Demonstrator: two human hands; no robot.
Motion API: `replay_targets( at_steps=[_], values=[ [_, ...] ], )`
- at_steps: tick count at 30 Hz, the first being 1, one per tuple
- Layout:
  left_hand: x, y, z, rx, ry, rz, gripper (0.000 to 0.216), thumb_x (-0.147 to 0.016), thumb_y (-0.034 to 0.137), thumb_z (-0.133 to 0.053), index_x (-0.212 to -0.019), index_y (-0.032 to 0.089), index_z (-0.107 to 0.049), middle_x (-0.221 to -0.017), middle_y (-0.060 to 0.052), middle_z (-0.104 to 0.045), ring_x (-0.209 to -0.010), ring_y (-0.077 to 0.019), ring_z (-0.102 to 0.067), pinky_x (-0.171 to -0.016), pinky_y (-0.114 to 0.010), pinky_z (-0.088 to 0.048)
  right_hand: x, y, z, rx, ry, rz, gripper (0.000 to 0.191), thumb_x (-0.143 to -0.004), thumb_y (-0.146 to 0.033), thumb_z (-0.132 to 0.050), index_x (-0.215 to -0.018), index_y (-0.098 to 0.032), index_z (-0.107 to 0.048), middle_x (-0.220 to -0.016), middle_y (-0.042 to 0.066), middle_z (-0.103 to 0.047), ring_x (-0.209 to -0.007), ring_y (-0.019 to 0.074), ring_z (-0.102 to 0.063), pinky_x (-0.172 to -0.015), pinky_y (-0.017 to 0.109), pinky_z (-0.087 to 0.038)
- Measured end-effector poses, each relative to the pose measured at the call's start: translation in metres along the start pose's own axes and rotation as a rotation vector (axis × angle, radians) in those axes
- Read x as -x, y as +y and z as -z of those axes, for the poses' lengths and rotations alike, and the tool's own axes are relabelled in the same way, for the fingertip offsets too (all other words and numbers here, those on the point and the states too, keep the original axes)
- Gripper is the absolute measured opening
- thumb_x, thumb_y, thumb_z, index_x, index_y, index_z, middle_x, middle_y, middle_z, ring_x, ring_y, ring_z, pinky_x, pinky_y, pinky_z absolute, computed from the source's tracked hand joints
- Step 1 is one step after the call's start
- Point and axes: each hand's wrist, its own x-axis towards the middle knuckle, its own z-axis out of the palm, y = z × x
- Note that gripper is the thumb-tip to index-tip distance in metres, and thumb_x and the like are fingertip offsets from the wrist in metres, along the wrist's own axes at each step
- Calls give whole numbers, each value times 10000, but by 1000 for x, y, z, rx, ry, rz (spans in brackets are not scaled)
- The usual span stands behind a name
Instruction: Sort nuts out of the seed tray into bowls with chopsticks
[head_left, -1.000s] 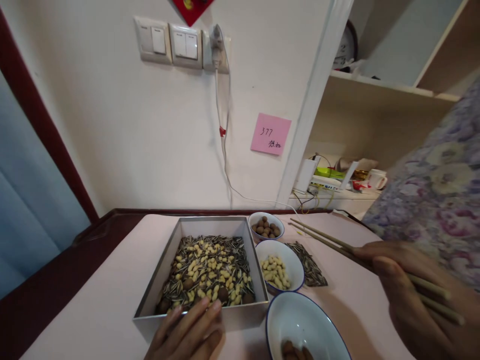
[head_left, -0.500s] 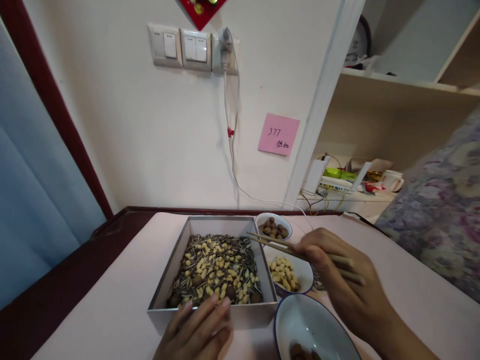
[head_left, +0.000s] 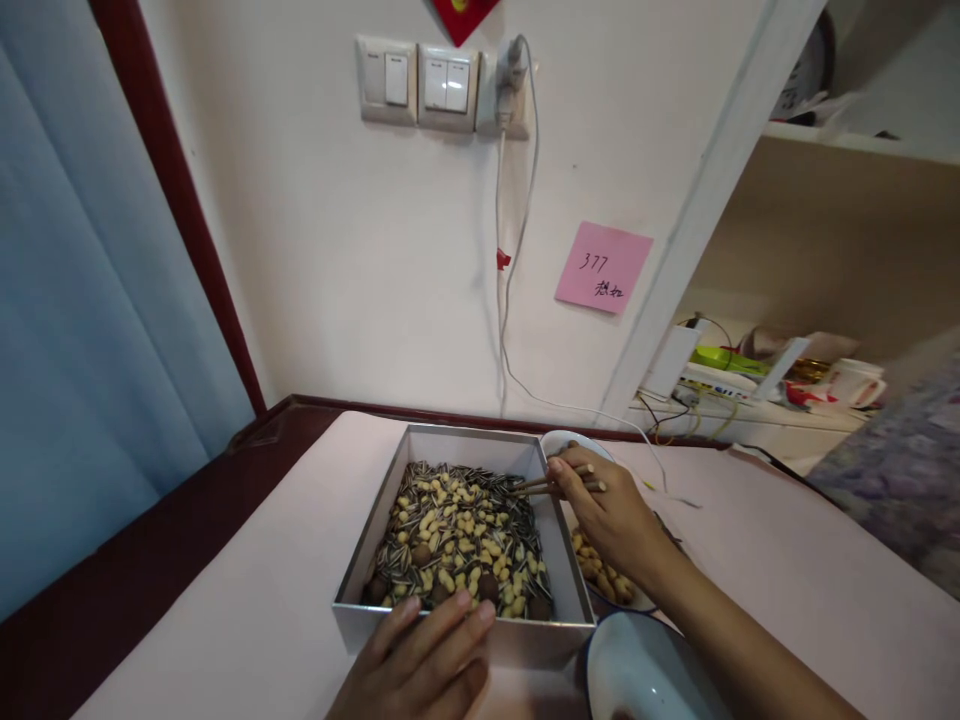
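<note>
A square silver-grey box (head_left: 540, 640) holds striped sunflower seeds (head_left: 504, 480), pale peanuts (head_left: 450, 540) and a few round brown nuts (head_left: 488, 587). My left hand (head_left: 420, 668) rests with fingers outstretched against the box's front rim, holding nothing. In my right hand (head_left: 611, 515) is a pair of wooden chopsticks (head_left: 538, 487), passing over the box's right wall. Their tips are down at the seeds in the back right part of the box; whether anything is pinched between them I cannot tell. My right hand partly hides a bowl of peanuts (head_left: 600, 578).
A white bowl (head_left: 562, 438) at the back is mostly behind my right hand. A larger blue-rimmed bowl (head_left: 637, 670) stands at the front right. Behind the table (head_left: 247, 580), a white cable (head_left: 585, 410) runs down the wall; a shelf (head_left: 750, 405) is at right.
My right hand has moved forward and left, lowering the chopstick tips from above the box's right wall to the seeds. My left hand stays at the box; the camera view has shifted left.
</note>
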Motion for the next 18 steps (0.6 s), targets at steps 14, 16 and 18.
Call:
replay_targets(
  at_steps=[14,16,18],
  values=[
    [-6,0,5,-5,-6,-12,162,-986,288,-564,-1003,298,-725,-1320,73,-654,-1424,-119,-370,-1237,-342,-116,42,-32,42,-57,154,41,306,-996,-401,-477,-794,-231,-632,-766,13,-630,-736,156,-614,-650,282,-470],
    [-8,-1,5,-4,-8,-18,178,-993,293,-550,-1012,294,-726,-1284,60,-678,-1440,-118,-348,-1239,-342,-108,55,-43,57,-11,224,97,243,-995,-345,-495,-843,-254,-661,-801,7,-652,-754,147,-625,-644,264,-476],
    [-9,-2,4,8,7,-22,197,-1000,293,-534,-999,289,-731,-1228,46,-710,-1447,-114,-341,-1239,-340,-108,68,-53,74,71,312,139,205,-993,-301,-502,-900,-289,-684,-865,3,-674,-792,146,-632,-640,254,-478]
  ],
)
